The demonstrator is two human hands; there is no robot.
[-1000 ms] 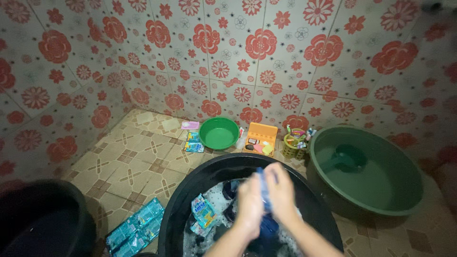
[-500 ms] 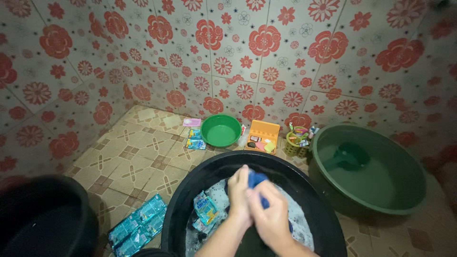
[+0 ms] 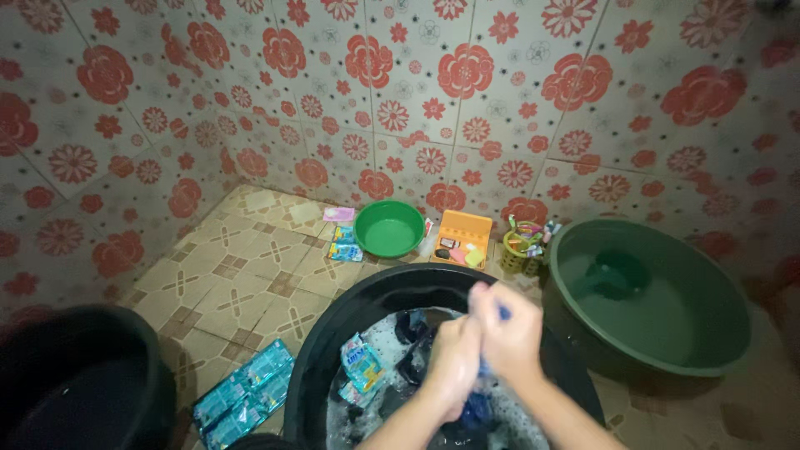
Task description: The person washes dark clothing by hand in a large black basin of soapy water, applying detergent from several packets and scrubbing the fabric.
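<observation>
Both my hands are pressed together over a black wash basin [image 3: 333, 333] of sudsy water. My left hand [image 3: 454, 362] and my right hand [image 3: 507, 329] grip a wet blue cloth [image 3: 479, 408], which hangs down between them into the foam. More dark laundry [image 3: 412, 327] lies in the water at the far side of the basin. A small detergent sachet [image 3: 360, 365] floats on the suds at the left.
A large green tub [image 3: 658, 296] with water and a dipper stands right. Against the floral tiled wall sit a small green bowl [image 3: 388, 227], an orange tray [image 3: 461, 239] and a yellow basket [image 3: 521, 250]. Teal sachets [image 3: 242, 396] lie on the floor; a dark bucket [image 3: 79, 379] stands left.
My hands have been rubbing the blue cloth back and forth; they now sit further right and higher than half a second ago, the right hand on top.
</observation>
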